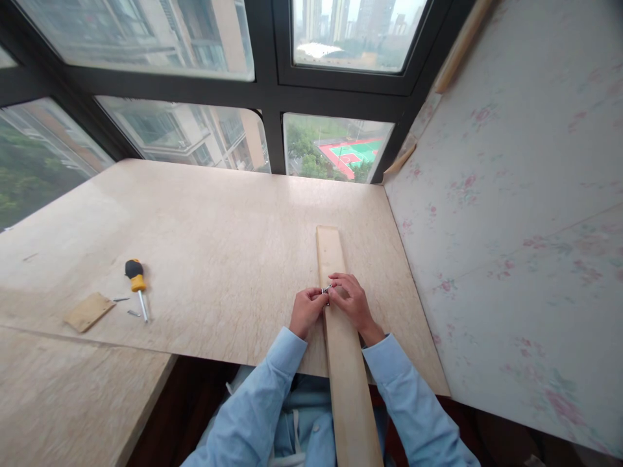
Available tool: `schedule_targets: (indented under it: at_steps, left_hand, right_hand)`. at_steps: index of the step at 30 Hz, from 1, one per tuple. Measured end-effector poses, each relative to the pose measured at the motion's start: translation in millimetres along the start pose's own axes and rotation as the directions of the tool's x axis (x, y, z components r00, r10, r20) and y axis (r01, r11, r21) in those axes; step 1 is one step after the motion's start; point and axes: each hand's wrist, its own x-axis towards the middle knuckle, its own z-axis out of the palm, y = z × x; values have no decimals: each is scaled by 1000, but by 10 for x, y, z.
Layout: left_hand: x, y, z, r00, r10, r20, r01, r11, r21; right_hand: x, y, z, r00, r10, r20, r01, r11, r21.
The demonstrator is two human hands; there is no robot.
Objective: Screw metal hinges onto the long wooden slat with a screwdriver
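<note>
A long pale wooden plank (341, 350) lies lengthwise on the beige tabletop (219, 259) and runs toward me over the table's near edge. Both hands meet over its middle. My left hand (305, 310) is closed in a pinch at the plank's left edge. My right hand (354, 299) rests on the plank with fingers curled inward. Between the fingertips sits a small shiny metal piece (326, 290), too small to name. Light blue sleeves cover both forearms.
A screwdriver (137, 285) with a yellow and black handle lies at the left of the table, with two small screws (127, 306) and a small flat wood block (88, 311) beside it. A floral papered wall (511, 214) stands to the right. Windows lie behind.
</note>
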Motion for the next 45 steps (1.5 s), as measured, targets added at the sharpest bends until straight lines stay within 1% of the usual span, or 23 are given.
schedule_targets:
  at_steps: [7,15,20,26,30,34,37,42,45]
  left_hand:
    - [13,-32,0,999,36,-8,-36,999,15]
    - [14,-21,6,1000,0,-8,0,1000,-6]
    - [3,-1,7,1000,4,-13,-5,1000,-24]
    - [2,-20,8,1000,-1,-11,1,1000,-23]
    - [14,-48,9,1000,18,-23,-18,1000,-14]
    - [11,-43,18,999,9,-52,-12,998,-61]
    - [0,-23,24,999,0,-48,-4,997,-78]
    - [8,-18,23,999,-30,-42,26,995,-95]
    - [31,-40,27,998,-33,-52,28,996,-84]
  right_hand:
    - [-7,8,2,998,-59,39,59,998,-14]
    - [-14,75,-6,996,-67,52,68,997,-26]
    - [-21,85,-53,996,-57,75,58,998,-10]
    - [-25,108,-77,992,-98,84,97,995,14]
    - [-31,121,-76,993,-77,86,76,997,14]
    - [-36,103,-88,995,-58,82,55,998,34]
    - [-36,82,-92,996,-35,79,32,998,48]
    - [-37,77,-85,998,33,51,-38,995,95]
    - [-23,61,-114,996,84,17,-86,987,138]
